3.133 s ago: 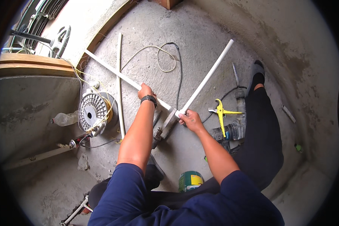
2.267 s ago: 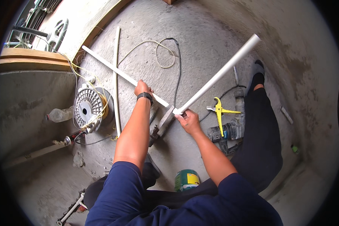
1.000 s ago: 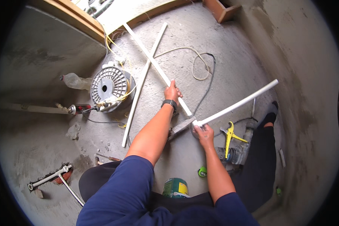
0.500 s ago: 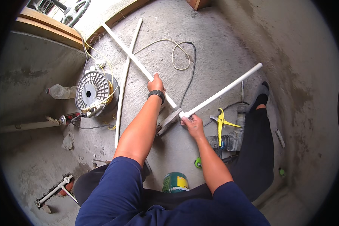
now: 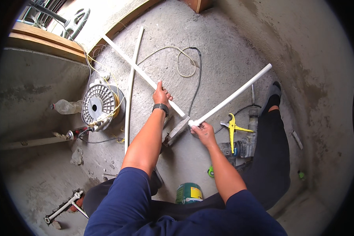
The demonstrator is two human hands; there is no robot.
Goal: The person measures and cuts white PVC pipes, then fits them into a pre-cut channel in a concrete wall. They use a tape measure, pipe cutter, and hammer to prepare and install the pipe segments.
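Note:
My left hand (image 5: 161,96) is closed around a long white pipe (image 5: 135,67), which slants from the upper left down toward the middle. The fingertips of my right hand (image 5: 203,132) pinch a white pipe fitting (image 5: 192,123). A second white pipe (image 5: 236,93) extends from that fitting to the upper right. At the lower end of the first pipe, beside the fitting, lies a flat grey bar-shaped piece (image 5: 178,129). Whether the first pipe sits inside the fitting is too small to tell.
Another white pipe (image 5: 131,90) lies at the left, near a cable reel (image 5: 94,107). A yellow-handled cutter (image 5: 233,131) rests by a dark power tool (image 5: 246,147) at my right leg. A green tin (image 5: 189,193) stands close to me. A loose cable (image 5: 200,74) crosses the concrete floor.
The view has shifted slightly. My left hand's fingers look looser and more spread on the pipe. My right hand still pinches the fitting.

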